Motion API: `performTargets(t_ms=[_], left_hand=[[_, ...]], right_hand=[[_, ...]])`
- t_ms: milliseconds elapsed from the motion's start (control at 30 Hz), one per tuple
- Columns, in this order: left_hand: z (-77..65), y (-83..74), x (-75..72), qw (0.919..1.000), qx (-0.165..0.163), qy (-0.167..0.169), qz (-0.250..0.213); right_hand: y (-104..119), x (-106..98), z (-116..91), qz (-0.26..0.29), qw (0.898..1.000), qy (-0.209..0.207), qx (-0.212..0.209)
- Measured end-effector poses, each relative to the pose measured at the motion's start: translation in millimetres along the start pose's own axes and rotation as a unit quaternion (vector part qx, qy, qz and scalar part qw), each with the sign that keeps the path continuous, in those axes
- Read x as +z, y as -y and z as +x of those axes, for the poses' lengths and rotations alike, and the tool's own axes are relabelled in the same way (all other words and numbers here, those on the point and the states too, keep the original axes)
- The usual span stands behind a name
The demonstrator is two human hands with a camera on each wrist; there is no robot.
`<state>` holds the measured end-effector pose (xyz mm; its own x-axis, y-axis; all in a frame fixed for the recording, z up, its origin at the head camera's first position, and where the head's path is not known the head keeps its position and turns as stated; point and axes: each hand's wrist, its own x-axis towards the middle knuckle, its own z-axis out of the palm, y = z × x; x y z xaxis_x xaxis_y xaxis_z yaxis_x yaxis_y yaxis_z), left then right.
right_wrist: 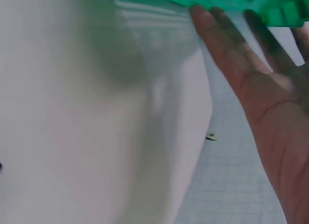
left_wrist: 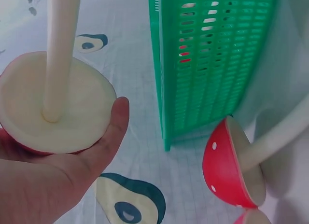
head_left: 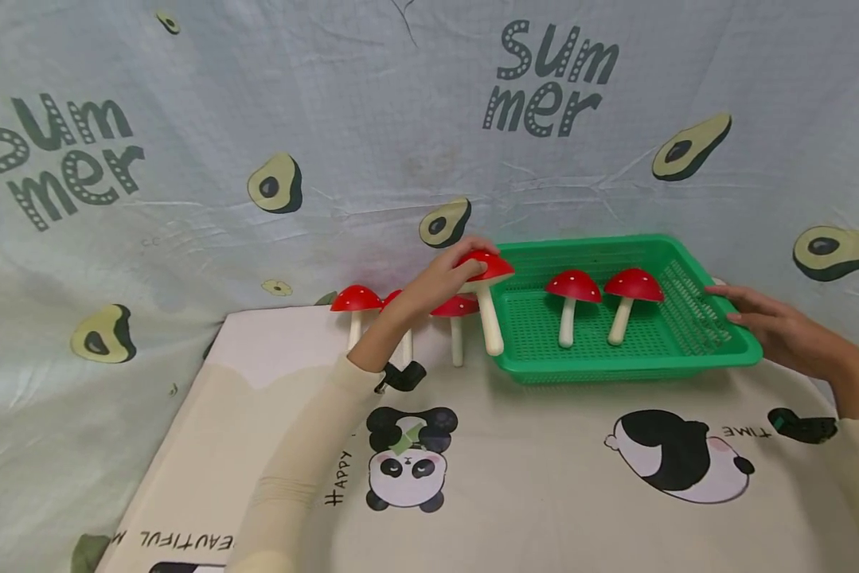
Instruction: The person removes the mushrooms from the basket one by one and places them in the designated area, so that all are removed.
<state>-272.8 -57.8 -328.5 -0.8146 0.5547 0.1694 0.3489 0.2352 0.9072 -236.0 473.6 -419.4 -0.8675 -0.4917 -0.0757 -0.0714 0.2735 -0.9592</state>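
Note:
In the head view my left hand holds a toy mushroom by its red, white-dotted cap, stem pointing down, at the left end of a green plastic basket. The left wrist view shows the thumb along the rim of that mushroom's pale cap underside. Two more mushrooms lie inside the basket, one in the middle and one to its right. At the basket's right rim rests my right hand; in the right wrist view its straight fingers reach the green plastic.
Several mushrooms stand left of the basket along the table's back edge, among them one at the far left and one nearest the basket. A cloth with avocado prints hangs behind. Panda drawings decorate the tabletop.

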Motion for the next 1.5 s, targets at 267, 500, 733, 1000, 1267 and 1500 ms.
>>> performTargets(t_ms=[267,500,733,1000,1267,1500], left_hand=[[-33.2,3.0,-12.9,1.0000,-0.005,0.004,-0.002],[-62.3,5.9,-25.4,0.9997,-0.020,0.005,-0.009],[-77.7,7.1,-32.6,0.9998,-0.019,-0.001,0.008],[-83.4,12.0,-38.8,0.9965,-0.011,-0.006,0.083],[-89.8,22.4,-52.4,0.9855,-0.015,0.036,0.165],[-97.1,32.6,-67.3,0.9780,-0.020,0.075,0.193]], right_hand=[[-3,6,0,0.105,0.994,0.004,-0.032],[-2,7,0,0.196,0.977,0.042,-0.072],[-2,5,2,0.236,0.965,0.073,-0.083],[-4,5,8,0.260,0.959,0.079,-0.076],[-4,7,11,0.314,0.941,0.103,-0.073],[-3,5,9,0.328,0.935,0.114,-0.079]])
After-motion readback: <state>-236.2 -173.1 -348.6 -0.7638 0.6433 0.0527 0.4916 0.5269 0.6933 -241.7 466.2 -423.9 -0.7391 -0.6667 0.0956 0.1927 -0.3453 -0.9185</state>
